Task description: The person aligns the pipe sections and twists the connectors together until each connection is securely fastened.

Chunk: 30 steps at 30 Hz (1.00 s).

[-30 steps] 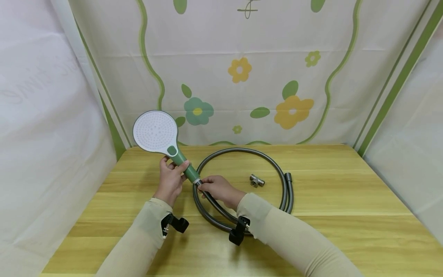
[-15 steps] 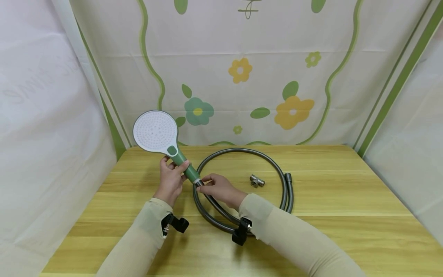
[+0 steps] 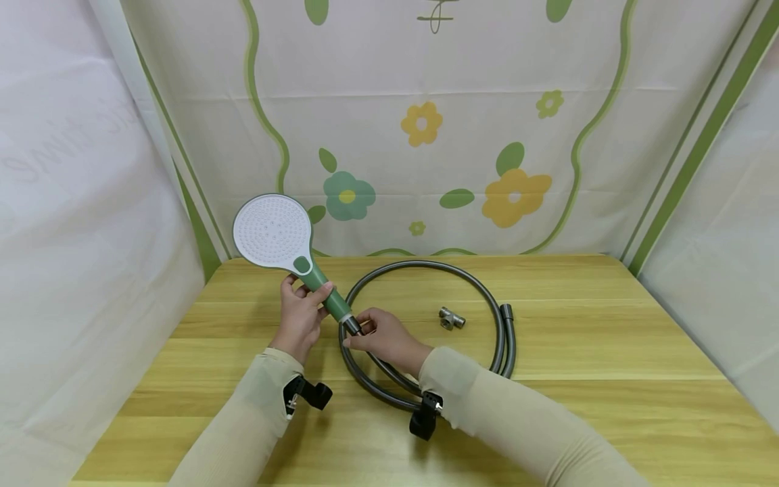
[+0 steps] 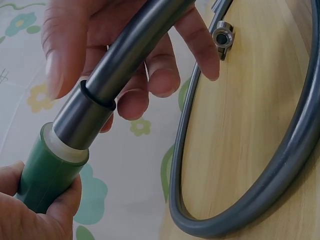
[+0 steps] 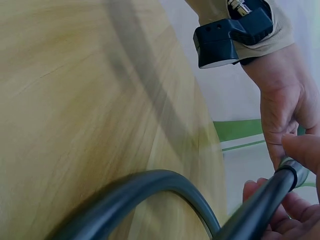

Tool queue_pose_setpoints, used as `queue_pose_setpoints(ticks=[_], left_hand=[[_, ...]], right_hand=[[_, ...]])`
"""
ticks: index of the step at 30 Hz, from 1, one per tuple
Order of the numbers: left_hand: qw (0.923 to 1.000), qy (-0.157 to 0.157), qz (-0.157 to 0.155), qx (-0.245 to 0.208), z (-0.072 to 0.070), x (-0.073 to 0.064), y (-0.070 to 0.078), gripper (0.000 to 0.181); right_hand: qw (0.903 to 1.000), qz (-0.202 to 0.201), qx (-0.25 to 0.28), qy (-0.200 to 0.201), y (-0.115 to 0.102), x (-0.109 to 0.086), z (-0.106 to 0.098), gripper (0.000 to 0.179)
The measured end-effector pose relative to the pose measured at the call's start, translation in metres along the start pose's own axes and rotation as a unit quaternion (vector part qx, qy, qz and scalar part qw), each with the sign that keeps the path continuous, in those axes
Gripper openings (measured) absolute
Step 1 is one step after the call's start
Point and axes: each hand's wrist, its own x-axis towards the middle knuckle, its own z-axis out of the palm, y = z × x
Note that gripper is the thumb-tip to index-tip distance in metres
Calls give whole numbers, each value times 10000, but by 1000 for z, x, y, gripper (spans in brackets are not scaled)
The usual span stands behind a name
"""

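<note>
A green and white shower head (image 3: pixel 272 231) is held up at the left, its spray face toward the head camera. My left hand (image 3: pixel 299 316) grips its green handle (image 4: pixel 50 172) between thumb and fingers. The dark grey shower hose (image 4: pixel 135 47) meets the handle's end, its metal connector (image 4: pixel 82 120) against the pale collar. Around the hose, just behind that connector, is my right hand (image 3: pixel 389 338). In the left wrist view its thumb and fingers are spread loosely on either side of the hose, with no pinch visible.
The hose lies in a big loop on the wooden table (image 3: pixel 578 419), its free end (image 3: pixel 507 311) at the right. Inside the loop sits a small metal tee fitting (image 3: pixel 452 318). Flowered cloth (image 3: pixel 377 135) stands behind, with white cloth at both sides.
The right hand's fingers have come off the connector and slid slightly down the hose, so more of the connector shows. The left hand and shower head have stayed put.
</note>
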Motion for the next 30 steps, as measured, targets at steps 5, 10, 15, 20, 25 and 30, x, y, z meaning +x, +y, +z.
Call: queue_pose_setpoints(ticks=[5,10,15,20,25,30], left_hand=[[10000,23,0,5,0,0,0,79],[10000,52,19,-17,1,0,0,79],[10000,38,20,41,1,0,-1,80],[10000,27,19,63,0,0,-1,80],[10000,34,6,69,1,0,0,80],[10000,27,-5,58,0,0,0,80]], right_hand=[[9998,-42,-65,175,1,0,3,35],[9996,-32,34,286,1,1,6,31],[9990,-14,266,354,3,2,8,28],[9985,1,376,398,2,2,9,27],[9981,106,511,330,0,2,9,25],[9980,152,588,199,-1,1,7,26]])
